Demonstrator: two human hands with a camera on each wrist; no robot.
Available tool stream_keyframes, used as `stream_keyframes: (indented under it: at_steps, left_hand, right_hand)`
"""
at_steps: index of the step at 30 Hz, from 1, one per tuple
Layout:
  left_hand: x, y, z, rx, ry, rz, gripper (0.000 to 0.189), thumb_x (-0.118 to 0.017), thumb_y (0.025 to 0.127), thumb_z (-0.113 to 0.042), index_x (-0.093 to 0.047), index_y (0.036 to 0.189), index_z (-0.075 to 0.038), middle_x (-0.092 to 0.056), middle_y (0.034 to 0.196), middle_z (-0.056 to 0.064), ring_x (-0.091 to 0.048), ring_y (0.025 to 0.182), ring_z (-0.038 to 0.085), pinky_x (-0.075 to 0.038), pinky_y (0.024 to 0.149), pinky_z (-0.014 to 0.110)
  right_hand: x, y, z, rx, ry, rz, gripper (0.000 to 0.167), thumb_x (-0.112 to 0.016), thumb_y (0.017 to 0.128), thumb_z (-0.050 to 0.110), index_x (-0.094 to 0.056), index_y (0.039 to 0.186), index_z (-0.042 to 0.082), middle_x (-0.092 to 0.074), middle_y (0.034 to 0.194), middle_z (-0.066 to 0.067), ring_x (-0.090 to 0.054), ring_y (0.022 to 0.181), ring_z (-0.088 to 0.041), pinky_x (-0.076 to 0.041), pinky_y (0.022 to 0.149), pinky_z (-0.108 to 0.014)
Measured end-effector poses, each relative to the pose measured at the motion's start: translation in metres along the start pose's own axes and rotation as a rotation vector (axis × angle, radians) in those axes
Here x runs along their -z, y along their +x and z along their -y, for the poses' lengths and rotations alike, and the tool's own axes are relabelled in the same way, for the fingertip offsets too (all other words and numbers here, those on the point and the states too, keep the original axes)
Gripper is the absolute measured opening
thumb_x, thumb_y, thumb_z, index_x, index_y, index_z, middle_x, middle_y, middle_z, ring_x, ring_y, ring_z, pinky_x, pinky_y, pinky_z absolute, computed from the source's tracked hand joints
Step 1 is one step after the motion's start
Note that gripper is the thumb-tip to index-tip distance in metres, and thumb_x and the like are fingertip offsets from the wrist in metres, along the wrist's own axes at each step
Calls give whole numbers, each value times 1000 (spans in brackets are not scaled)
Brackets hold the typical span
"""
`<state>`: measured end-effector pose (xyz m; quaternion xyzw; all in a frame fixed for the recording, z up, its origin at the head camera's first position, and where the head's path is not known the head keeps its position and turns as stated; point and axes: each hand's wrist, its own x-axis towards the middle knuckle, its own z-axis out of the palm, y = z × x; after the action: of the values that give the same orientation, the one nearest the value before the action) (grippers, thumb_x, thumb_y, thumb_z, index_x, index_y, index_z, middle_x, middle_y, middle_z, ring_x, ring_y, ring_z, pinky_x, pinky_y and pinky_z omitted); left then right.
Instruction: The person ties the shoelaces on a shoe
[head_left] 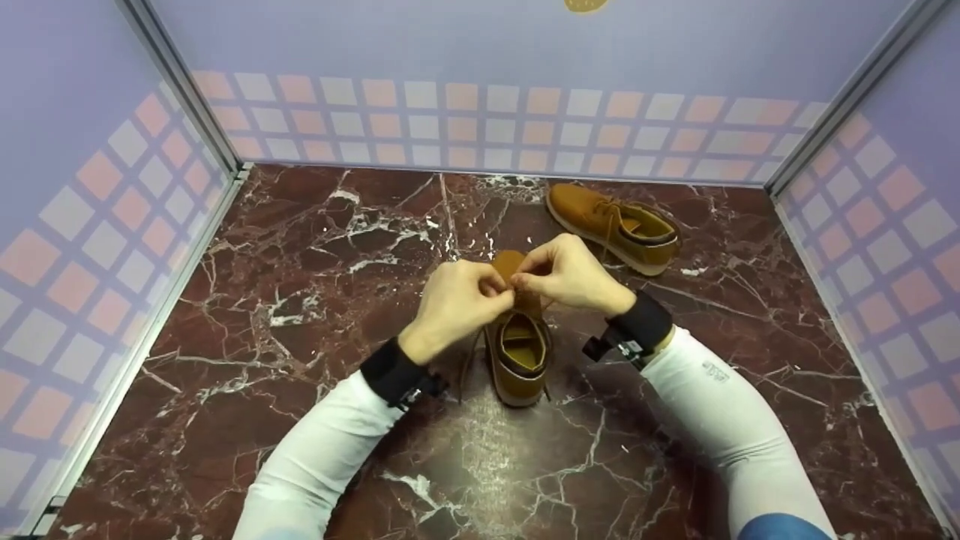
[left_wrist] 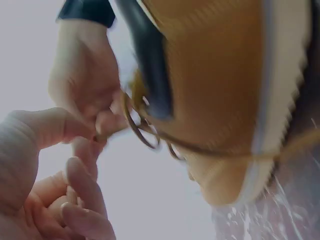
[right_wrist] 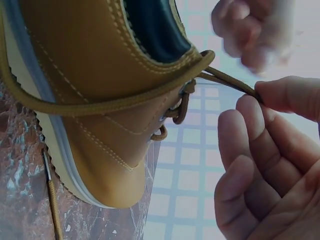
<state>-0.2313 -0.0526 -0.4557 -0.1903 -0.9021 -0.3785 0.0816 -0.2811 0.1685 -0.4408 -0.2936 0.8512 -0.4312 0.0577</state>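
Observation:
A tan lace-up shoe [head_left: 517, 382] stands on the floor with its heel toward me and its toe pointing away. Over its lacing, my left hand [head_left: 461, 300] and right hand [head_left: 571, 279] meet fingertip to fingertip. The right thumb and forefinger pinch a brown shoelace [right_wrist: 230, 84] drawn out from the top eyelets. In the left wrist view, the left hand [left_wrist: 55, 170] pinches a bit of lace between thumb and forefinger, close by the right fingers. One loose lace [left_wrist: 220, 152] trails across the shoe's side. The hands cover part of the tongue.
The matching tan shoe [head_left: 589, 214] sits farther back to the right, toe toward the back left. Dark red marble-patterned flooring [head_left: 300, 375] lies beneath. Purple checked panels [head_left: 480, 120] enclose the back and both sides.

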Motion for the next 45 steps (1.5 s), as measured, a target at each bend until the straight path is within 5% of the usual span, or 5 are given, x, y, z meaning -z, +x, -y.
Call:
stream_keyframes:
  at_steps: [12, 20, 28, 40, 45]
  left_hand:
    - [-12, 3, 12, -133, -7, -55, 12, -81, 97, -20, -92, 93, -16, -85, 77, 4, -61, 57, 14, -39, 56, 24]
    - [-8, 3, 12, -78, -60, -26, 14, -84, 98, -22, -91, 104, -11, -89, 100, 8, -77, 70, 21, -56, 65, 27]
    - [-7, 3, 12, -46, -46, -18, 16, -84, 98, -23, -90, 106, -11, -89, 104, 8, -80, 74, 23, -60, 70, 34]
    - [-4, 1, 11, 51, 51, 43, 18, -82, 100, -31, -91, 113, -20, -89, 113, 2, -83, 87, 25, -59, 68, 38]
    - [-5, 4, 12, 48, -27, 69, 18, -81, 100, -27, -91, 110, -16, -89, 110, 6, -83, 87, 25, -60, 71, 36]
  right_hand:
    - [1, -3, -1, 19, 64, 27, 10, -83, 101, 15, -90, 99, 8, -87, 88, -14, -69, 54, -4, -61, 52, -25]
    - [8, -11, -9, 21, -118, 178, 9, -92, 93, 24, -89, 94, 16, -86, 85, -2, -67, 66, -4, -55, 64, -18]
    - [7, -16, -3, 78, -302, 193, 6, -92, 89, 22, -89, 86, 18, -86, 81, 4, -69, 68, -5, -58, 72, -24]
    - [19, -21, -8, 23, -165, 195, 7, -78, 88, 10, -84, 90, 11, -82, 81, 0, -70, 66, -17, -54, 61, -18]
    - [23, -22, -9, 1, -98, 168, 7, -77, 89, 7, -83, 94, 8, -81, 82, -4, -71, 70, -21, -55, 63, -18]
